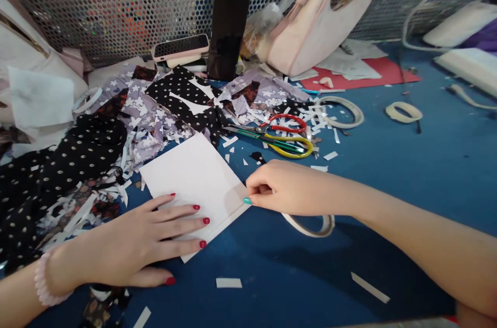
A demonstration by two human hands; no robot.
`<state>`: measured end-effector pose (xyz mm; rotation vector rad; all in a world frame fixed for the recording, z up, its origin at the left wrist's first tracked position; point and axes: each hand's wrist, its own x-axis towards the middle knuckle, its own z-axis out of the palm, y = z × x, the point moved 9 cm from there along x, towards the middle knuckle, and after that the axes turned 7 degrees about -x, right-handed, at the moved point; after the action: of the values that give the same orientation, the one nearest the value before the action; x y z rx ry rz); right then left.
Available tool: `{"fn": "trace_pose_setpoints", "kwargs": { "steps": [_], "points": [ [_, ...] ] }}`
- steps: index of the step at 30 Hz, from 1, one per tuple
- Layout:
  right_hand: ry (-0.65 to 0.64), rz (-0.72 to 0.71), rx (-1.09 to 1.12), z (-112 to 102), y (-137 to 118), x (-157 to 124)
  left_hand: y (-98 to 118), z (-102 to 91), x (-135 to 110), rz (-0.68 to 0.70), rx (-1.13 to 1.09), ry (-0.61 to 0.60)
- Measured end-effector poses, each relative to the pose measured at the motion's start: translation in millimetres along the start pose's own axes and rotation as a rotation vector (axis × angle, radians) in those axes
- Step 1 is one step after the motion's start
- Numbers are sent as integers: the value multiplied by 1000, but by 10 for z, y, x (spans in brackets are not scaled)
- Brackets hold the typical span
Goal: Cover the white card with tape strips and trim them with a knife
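A white sheet of paper or card (196,175) lies turned at an angle on the blue table, with a narrow strip running along its lower right edge. My left hand (128,242) rests flat on the sheet's lower left part, fingers spread. At the right corner, the thumb and finger of my right hand (285,185) are pinched together on the sheet's edge; whether they grip the card itself or a strip on it is hard to see. Under my right wrist lies a roll of tape (329,227), partly covered. Scissors (287,142) with red and yellow handles lie just beyond.
Fabric scraps (182,92) and white paper clippings are heaped behind and to the left. A dark phone (228,35) stands against the perforated metal panel (97,2), beside a pale handbag (306,28). More tape rolls (404,112) lie at right. A white strip (229,283) lies in front.
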<state>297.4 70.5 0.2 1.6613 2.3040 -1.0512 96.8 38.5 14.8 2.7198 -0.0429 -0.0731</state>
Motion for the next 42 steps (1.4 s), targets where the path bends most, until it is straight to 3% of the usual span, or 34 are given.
{"fn": "trace_pose_setpoints", "kwargs": {
  "steps": [24, 42],
  "points": [
    [22, 31, -69, 8, -42, 14, 44, -37, 7, 25, 34, 19],
    [-19, 157, -390, 14, -15, 13, 35, -27, -15, -3, -35, 39]
  ]
}}
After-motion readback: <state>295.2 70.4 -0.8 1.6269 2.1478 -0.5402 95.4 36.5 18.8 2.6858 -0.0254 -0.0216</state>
